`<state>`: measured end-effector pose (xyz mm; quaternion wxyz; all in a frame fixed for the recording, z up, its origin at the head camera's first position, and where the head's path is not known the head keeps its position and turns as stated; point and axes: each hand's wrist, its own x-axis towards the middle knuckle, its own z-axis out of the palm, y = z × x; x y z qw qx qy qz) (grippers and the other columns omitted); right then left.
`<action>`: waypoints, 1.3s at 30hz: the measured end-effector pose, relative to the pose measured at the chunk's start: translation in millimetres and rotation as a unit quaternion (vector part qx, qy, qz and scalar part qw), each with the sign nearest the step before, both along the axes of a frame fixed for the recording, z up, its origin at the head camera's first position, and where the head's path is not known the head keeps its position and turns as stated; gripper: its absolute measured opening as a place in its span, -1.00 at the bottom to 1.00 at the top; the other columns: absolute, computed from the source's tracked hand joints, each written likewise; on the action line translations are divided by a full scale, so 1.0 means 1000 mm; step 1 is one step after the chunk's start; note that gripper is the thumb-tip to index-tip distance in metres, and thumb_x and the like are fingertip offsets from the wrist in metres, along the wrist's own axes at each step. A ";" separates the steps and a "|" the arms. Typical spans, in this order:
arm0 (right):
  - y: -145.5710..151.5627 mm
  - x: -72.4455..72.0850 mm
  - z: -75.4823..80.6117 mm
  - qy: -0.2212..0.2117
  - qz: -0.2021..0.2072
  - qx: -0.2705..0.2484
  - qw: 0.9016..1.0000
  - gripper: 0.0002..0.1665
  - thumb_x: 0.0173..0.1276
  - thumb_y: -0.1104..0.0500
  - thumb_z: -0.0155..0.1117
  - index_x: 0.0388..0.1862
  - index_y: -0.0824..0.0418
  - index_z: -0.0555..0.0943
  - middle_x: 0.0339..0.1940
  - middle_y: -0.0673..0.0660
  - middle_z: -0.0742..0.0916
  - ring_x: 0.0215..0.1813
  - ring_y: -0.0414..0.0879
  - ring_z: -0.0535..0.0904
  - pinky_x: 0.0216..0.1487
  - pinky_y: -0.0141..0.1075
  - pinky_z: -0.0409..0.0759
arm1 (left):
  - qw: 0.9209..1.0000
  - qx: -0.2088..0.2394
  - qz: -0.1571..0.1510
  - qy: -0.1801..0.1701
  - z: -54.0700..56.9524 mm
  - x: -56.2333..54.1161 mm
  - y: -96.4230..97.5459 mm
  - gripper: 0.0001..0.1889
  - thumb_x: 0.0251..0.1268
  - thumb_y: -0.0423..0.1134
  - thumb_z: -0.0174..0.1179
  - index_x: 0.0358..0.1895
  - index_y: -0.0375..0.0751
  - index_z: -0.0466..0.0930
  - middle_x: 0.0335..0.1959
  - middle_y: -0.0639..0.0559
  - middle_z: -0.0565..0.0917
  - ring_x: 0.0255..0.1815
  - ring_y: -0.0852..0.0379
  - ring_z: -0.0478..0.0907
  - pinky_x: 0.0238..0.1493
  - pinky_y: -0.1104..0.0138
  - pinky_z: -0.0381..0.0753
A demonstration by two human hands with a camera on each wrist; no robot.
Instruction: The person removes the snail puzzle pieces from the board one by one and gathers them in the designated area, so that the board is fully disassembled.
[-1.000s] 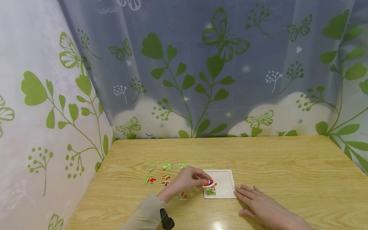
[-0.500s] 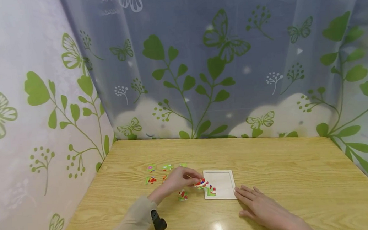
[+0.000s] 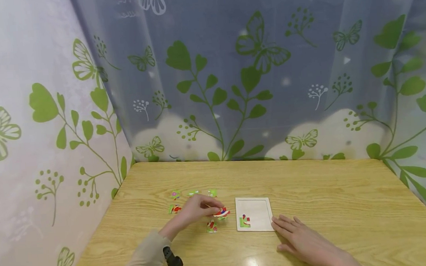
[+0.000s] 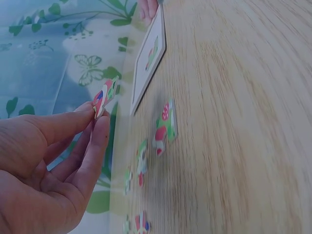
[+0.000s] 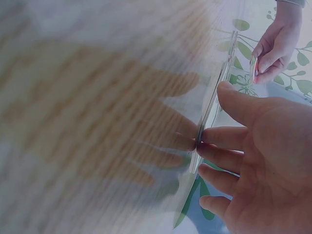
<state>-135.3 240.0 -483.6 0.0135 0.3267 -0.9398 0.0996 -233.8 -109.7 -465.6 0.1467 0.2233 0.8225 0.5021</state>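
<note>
Between thumb and fingers, my left hand pinches a red, white, blue and green jigsaw piece, raised above the table left of the white puzzle tray. One green and red corner piece lies in the tray's near left corner. My right hand rests with straight fingers on the table, its fingertips touching the tray's right edge, as the right wrist view also shows. Below the left hand lies a piece with a red spotted mushroom. Part of the loose pieces is hidden behind the left hand.
Further loose pieces lie left and behind the left hand, among them a pink-flowered piece, a green piece and a red and green piece. The wooden table ends at a patterned curtain.
My left hand has moved left, carrying the jigsaw piece from over the tray to the table beside it. The right hand has stayed at the tray's right edge.
</note>
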 end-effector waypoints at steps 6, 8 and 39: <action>0.000 0.001 0.000 -0.001 0.000 -0.003 1.000 -0.25 0.50 -0.14 0.20 0.42 0.37 0.45 0.42 0.32 0.52 0.43 0.29 0.41 0.38 0.25 0.32 | 1.000 0.001 0.009 0.007 0.000 0.002 -0.012 -0.82 0.42 -0.26 0.29 -0.02 -0.14 0.79 -0.03 -0.06 0.77 -0.17 0.14 0.69 -0.11 0.10 0.72; 0.000 0.000 0.001 0.000 0.002 -0.002 1.000 -0.25 0.50 -0.14 0.19 0.42 0.37 0.45 0.42 0.32 0.52 0.43 0.29 0.41 0.38 0.25 0.33 | 1.000 0.000 0.014 0.011 0.000 0.003 -0.016 -0.83 0.42 -0.26 0.29 -0.03 -0.14 0.79 -0.02 -0.06 0.76 -0.16 0.14 0.68 -0.12 0.09 0.72; 0.000 0.002 0.002 0.003 0.010 -0.006 1.000 -0.26 0.52 -0.13 0.19 0.41 0.40 0.46 0.41 0.32 0.54 0.42 0.29 0.42 0.34 0.25 0.37 | 0.999 0.023 0.047 -0.007 -0.003 0.005 -0.066 -0.77 0.48 -0.31 0.21 0.05 -0.30 0.74 0.03 -0.22 0.73 -0.12 -0.08 0.71 -0.10 0.10 0.73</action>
